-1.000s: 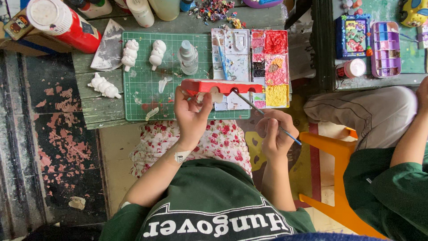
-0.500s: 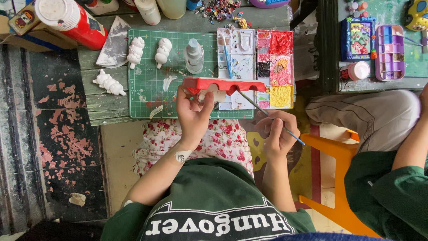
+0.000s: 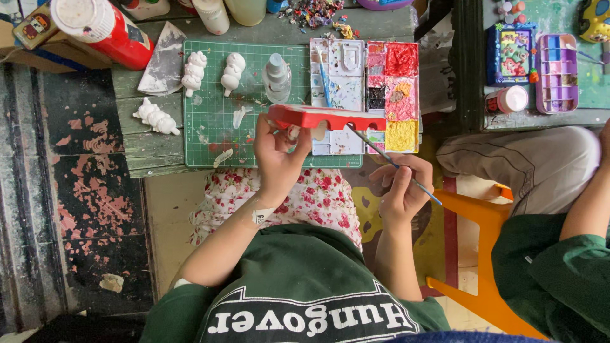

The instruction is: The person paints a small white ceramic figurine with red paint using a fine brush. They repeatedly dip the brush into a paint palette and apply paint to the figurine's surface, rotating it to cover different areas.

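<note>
My left hand (image 3: 277,152) grips a long plaster piece painted red (image 3: 327,118), held level above the near edge of a green cutting mat (image 3: 216,133). My right hand (image 3: 400,187) pinches a thin paintbrush (image 3: 394,165) whose tip touches the red piece's right end. Just behind them lies a white paint palette (image 3: 365,89) with red, pink, black and yellow paint. Unpainted white plaster figures (image 3: 194,73) stand on the mat, and another (image 3: 155,116) lies on the wooden table to its left.
A small clear bottle (image 3: 277,76) stands on the mat. A big red and white paint bottle (image 3: 101,25) lies at the back left. On my right sits another person (image 3: 553,254) beside an orange chair (image 3: 483,216), with a purple palette (image 3: 558,70) and a painted tile (image 3: 511,54).
The red piece and both hands have stayed almost where they were. The brush tip has shifted slightly along the piece's right end.
</note>
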### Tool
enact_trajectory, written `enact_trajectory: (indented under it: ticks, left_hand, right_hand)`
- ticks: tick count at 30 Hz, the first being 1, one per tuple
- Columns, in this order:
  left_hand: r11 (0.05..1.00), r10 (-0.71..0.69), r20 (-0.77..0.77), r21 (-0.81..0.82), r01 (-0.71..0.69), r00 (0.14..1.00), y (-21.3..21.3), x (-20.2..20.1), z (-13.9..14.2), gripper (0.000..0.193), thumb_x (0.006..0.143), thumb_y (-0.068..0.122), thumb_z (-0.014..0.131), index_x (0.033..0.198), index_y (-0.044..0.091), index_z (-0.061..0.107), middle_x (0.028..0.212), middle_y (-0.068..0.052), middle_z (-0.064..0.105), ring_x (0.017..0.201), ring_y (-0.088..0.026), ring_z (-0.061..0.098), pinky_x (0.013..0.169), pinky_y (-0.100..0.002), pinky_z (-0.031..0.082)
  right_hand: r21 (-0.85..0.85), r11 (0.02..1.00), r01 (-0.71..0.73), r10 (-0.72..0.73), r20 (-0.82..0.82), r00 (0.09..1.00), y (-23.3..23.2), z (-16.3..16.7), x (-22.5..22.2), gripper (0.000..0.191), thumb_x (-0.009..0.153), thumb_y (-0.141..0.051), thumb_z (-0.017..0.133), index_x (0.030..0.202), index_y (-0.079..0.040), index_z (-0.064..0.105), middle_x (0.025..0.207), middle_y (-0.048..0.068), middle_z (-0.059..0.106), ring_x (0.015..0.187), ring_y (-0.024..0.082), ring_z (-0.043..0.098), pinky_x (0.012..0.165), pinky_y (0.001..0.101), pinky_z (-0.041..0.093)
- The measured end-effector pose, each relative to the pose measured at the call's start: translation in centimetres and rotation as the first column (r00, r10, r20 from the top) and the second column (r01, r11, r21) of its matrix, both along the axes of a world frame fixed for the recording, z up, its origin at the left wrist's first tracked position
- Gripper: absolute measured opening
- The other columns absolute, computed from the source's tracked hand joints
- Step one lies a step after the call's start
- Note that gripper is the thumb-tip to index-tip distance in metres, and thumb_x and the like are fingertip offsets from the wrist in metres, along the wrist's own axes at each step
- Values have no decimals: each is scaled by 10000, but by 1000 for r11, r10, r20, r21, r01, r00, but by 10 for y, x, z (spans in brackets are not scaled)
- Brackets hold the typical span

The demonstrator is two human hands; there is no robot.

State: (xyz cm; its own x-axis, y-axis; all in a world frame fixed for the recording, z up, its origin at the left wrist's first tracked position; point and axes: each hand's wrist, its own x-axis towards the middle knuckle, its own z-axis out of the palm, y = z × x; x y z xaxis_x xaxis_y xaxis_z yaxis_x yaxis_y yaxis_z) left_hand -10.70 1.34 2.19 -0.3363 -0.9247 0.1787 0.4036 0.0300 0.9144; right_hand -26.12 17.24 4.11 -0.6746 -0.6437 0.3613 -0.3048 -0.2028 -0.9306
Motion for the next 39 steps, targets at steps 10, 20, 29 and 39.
enact_trajectory:
  ticks: [10,20,29,39]
  left_hand:
    - [992,-51,0,-112,51,999,-8,-36,22,391,949,-57,751,1170,51,447,1130,-11,604,989,-56,593,891,-233,550]
    - [983,-35,55,-181,45,998,-14,-27,20,457,946,5,824,1211,61,456,1177,-14,642,1020,-47,595,880,-225,505]
    - [945,111,312,-326,-3,944,-15,-23,28,533,848,83,920,1070,51,437,877,-3,638,695,-16,472,610,-182,364]
    - [921,112,276,-389,5,955,-13,-27,38,469,881,94,903,1065,56,473,917,-1,600,774,-31,549,679,-201,500]
  right_hand:
    - [-82,990,118,-126,-91,988,1,7,-9,220,1173,-218,432,1181,-11,507,970,154,742,697,117,681,604,201,427]
    - [29,994,110,-105,-151,983,-3,-3,-6,239,1180,-217,452,1188,7,535,896,138,719,683,134,643,632,230,436]
    - [-74,994,85,-91,-90,992,-3,-1,-5,253,1175,-254,410,1156,-19,503,997,158,726,723,161,701,614,225,443]
    - [-132,985,115,-123,-53,991,1,0,-4,263,1184,-276,411,1173,-22,477,1057,169,710,708,200,724,594,224,451]
